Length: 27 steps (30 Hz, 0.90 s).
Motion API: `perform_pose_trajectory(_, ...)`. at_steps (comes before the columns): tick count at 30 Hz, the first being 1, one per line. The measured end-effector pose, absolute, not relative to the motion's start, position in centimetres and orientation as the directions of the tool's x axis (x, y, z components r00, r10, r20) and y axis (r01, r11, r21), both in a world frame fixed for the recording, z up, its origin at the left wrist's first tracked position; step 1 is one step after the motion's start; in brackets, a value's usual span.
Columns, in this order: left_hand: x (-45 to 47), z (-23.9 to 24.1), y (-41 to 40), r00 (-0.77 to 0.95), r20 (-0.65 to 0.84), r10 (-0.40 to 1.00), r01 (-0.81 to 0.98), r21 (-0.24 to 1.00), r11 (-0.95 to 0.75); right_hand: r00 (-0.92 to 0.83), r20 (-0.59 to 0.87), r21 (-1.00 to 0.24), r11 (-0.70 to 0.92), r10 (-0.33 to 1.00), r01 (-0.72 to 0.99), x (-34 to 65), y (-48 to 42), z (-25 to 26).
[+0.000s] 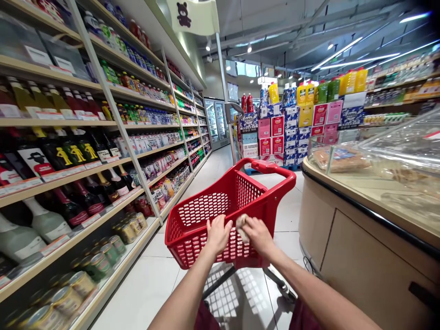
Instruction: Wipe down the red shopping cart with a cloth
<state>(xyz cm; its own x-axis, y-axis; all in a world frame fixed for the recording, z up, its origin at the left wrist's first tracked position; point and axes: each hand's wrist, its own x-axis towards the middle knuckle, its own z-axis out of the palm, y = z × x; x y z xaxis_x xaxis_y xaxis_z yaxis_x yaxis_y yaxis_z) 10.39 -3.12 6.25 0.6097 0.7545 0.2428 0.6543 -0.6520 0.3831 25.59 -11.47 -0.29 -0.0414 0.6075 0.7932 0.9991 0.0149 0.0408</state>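
A red plastic shopping cart [202, 236] stands crosswise in front of me, its perforated basket to the left and its handle at the upper right. On the near side's upper rim rests my left hand [219, 234], its fingers curled over the edge. A crumpled, pale cloth [242, 228] is bunched in the fingers of my right hand [257, 234], against the same side panel. The fingertips beneath the cloth are partly hidden. No goods show in the visible part of the basket.
Shelves [68, 123] of bottles and cans line the left side. A curved display counter [319, 206] with packaged food stands close on the right. Stacked drink cartons [271, 137] rise beyond the cart, near a post with a bear sign [194, 17]. White floor tiles [154, 279] lie below.
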Motion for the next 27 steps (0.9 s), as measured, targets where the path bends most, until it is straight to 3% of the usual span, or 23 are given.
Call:
perform_pose_trajectory(3,11.3,6.3,-3.3,0.601,0.228,0.766,0.659,0.400,-0.637,-0.171,0.752,0.151,0.086,0.637,0.985,26.0,-12.2,-0.4)
perform_pose_trajectory(8,11.3,6.4,-3.5,0.581,0.245,0.776,0.668,0.401,-0.627,-0.034,0.914,0.058,-0.045,0.405,0.997,28.3,-12.5,2.3)
perform_pose_trajectory(13,11.3,6.1,-3.8,0.581,0.231,0.780,0.678,0.393,-0.621,-0.149,0.761,0.196,-0.005,0.631,0.981,30.0,-13.7,0.2)
perform_pose_trajectory(15,11.3,5.9,-3.8,0.574,0.242,0.783,0.683,0.386,-0.620,-0.125,0.795,0.171,-0.021,0.593,0.985,31.0,-14.3,0.4)
perform_pose_trajectory(19,11.4,5.7,-3.6,0.553,0.275,0.787,0.685,0.387,-0.617,0.060,0.922,0.011,-0.180,0.383,0.984,33.5,-14.7,2.6)
perform_pose_trajectory(21,11.4,5.7,-3.6,0.554,0.270,0.787,0.686,0.386,-0.616,0.056,0.897,0.027,-0.180,0.439,0.983,33.9,-15.0,2.3)
perform_pose_trajectory(24,11.4,5.5,-3.6,0.559,0.269,0.784,0.687,0.380,-0.620,-0.066,0.784,0.129,-0.059,0.617,0.990,33.8,-15.9,1.0)
perform_pose_trajectory(27,11.4,5.4,-3.6,0.553,0.291,0.781,0.681,0.383,-0.624,-0.044,0.863,0.094,-0.075,0.504,0.993,34.5,-16.1,1.8)
